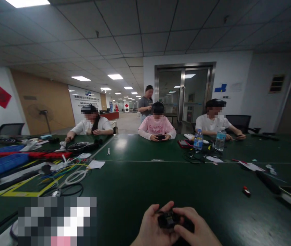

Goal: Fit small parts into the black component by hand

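Small black part [169,221] held low over the near tabletop [124,184], between both hands. Left hand [149,223] cups it from beneath, fingers half curled round it. Right hand [195,222] has it at the near edge: thumb and fingers bent in, a narrow gap between them, the part in that gap. Right of the hands, a small red-and-black object [246,191] lies apart. Left, a coiled white cable [75,177]. Farther off, a wrench [108,151] and two bottles [198,140]; beyond, three people seated, one standing.
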`<state>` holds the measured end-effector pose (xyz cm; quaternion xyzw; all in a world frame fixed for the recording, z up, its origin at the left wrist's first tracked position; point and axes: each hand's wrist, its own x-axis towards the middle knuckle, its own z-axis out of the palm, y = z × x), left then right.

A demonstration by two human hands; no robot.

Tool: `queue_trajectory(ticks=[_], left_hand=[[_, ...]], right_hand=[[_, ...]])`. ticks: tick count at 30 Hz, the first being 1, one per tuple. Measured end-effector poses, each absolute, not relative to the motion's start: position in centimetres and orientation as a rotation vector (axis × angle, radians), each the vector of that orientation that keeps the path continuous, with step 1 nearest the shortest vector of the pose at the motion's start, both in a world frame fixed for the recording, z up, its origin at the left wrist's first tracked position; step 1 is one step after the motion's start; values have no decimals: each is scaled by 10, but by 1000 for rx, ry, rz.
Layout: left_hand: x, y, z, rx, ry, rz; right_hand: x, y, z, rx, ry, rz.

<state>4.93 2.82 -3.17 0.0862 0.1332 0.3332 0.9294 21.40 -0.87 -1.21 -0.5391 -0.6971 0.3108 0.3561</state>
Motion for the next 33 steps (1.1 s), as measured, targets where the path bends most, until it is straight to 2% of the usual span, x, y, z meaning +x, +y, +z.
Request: queue_trajectory(ticks=[14, 33], left_hand=[[55, 16, -11, 76, 416, 722], [53, 14, -9, 60, 398, 722]], right_hand=[[206, -17, -2, -1403, -1793, 852], [205, -18, -1, -1442, -1773, 852]])
